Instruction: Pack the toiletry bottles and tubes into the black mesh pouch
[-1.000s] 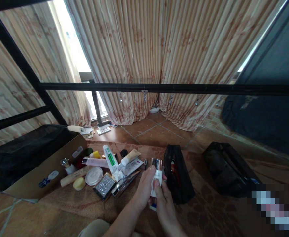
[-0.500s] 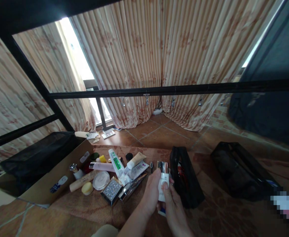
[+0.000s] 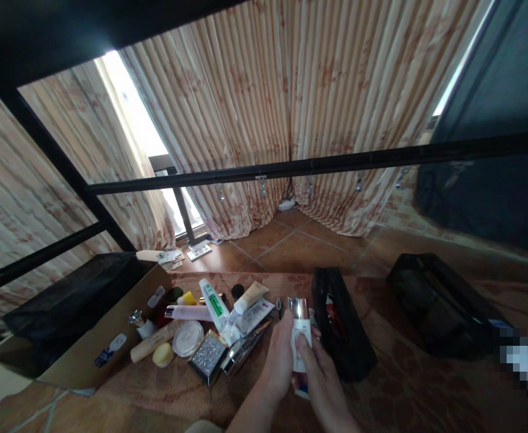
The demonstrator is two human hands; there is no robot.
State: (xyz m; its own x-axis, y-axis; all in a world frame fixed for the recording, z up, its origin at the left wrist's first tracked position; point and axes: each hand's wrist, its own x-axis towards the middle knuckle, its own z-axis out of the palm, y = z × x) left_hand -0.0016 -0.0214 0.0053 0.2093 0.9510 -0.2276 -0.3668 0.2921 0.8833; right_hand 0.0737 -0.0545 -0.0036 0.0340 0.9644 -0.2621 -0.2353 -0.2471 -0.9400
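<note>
Between my two hands is a white cosmetic bottle (image 3: pixel 300 328) with a shiny silver cap, held upright with the cap away from me. My left hand (image 3: pixel 278 359) wraps its left side. The thumb of my right hand (image 3: pixel 322 374) presses on the front of the bottle, and its other fingers are partly hidden behind. A blue-and-white item (image 3: pixel 300 391) shows below the hands; whether it is held I cannot tell. Just right of them lies an open black pouch (image 3: pixel 353 340) with reddish things inside. To the left are a glittery compact (image 3: pixel 207 356) and a green-labelled white tube (image 3: pixel 213 304).
A cardboard box (image 3: pixel 81 343) with black mesh fabric stands at left. Beside it lie a round clear case (image 3: pixel 188 338), a yellow sponge (image 3: pixel 163 355) and several tubes. A black mesh bag (image 3: pixel 439 310) sits at right. A black metal rail (image 3: pixel 291 168) crosses in front of the curtains (image 3: pixel 228 108).
The view has tilted slightly, so the rail slopes more. Both hands keep the white bottle in nearly the same grip, with no clear movement of the other things.
</note>
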